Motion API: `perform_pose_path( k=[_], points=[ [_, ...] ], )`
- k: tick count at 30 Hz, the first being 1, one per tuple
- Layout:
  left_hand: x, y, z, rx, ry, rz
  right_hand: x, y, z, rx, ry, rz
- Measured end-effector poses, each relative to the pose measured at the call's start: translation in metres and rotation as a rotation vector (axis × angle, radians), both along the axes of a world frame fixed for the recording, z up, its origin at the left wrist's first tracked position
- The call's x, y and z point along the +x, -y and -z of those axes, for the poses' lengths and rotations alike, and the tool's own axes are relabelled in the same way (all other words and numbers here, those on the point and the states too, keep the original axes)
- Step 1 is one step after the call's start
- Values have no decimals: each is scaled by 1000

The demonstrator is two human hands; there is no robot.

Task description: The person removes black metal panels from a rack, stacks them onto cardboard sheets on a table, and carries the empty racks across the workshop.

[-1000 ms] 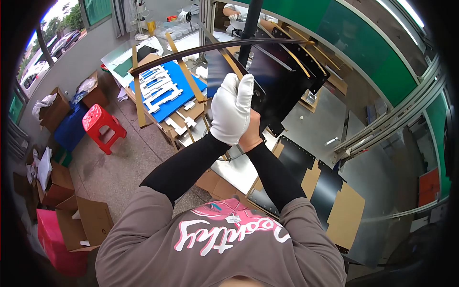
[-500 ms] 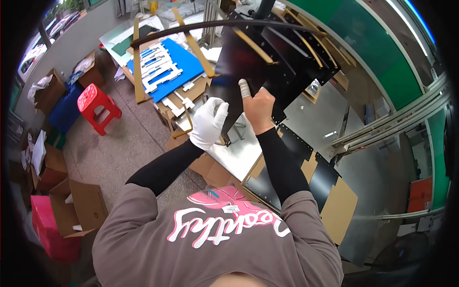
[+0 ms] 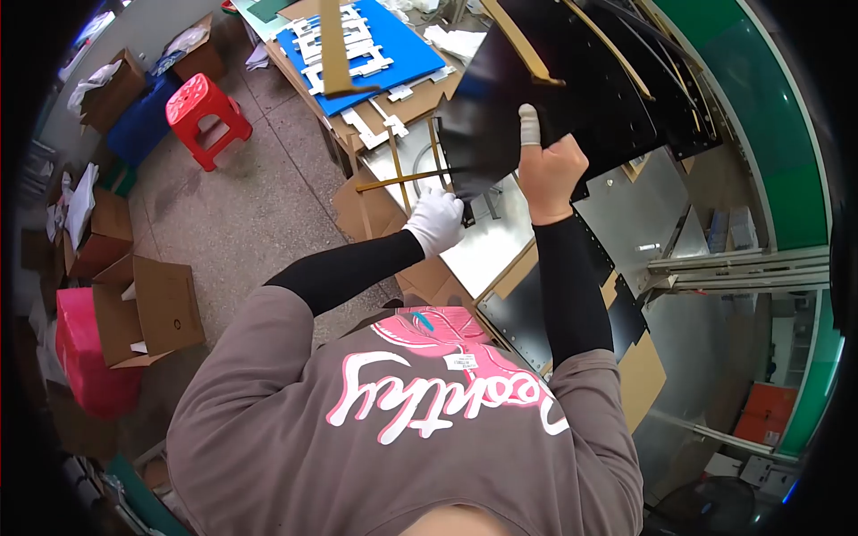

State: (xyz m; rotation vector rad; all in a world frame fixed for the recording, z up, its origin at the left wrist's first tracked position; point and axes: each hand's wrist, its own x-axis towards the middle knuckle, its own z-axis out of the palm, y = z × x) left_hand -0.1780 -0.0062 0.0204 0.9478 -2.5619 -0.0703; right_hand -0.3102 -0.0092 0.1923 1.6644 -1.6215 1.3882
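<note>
A large, glossy black sheet [image 3: 492, 116] with tan strips along it is held up in front of me. My right hand [image 3: 551, 174] is closed on its near edge, the thumb, in a pale finger cover, lying on the face. My left hand [image 3: 436, 223], in a white glove, is closed at the sheet's lower left corner; its fingertips are partly hidden. Just beyond the glove, a thin tan strip [image 3: 384, 185] crosses other strips. Below my right forearm lie black perforated panels [image 3: 518, 317] with cardboard between them.
A blue board [image 3: 407, 67] with white cut-out pieces lies on the table at the upper left. A red stool [image 3: 198, 103] stands on the floor. An open cardboard box [image 3: 165, 308] and a pink bag [image 3: 85, 348] are at the left. Metal rails [image 3: 742, 268] run along the right.
My left hand has moved down and right, from a fist beside the sheet to its lower corner. My right hand and the sheet have shifted right in view. The view has also turned.
</note>
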Motion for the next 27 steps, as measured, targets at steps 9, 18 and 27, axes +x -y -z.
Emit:
perform_pose_path(
  k=[9, 18, 27],
  points=[
    [-1, 16, 19, -102, -30, 39, 15, 2, -12, -45, -24, -91],
    [-1, 25, 22, -70, -54, 173, 10, 4, -15, 2, -53, -99],
    [3, 21, 15, -107, -135, 188, 0, 9, -11, 5, 12, -19]
  ],
)
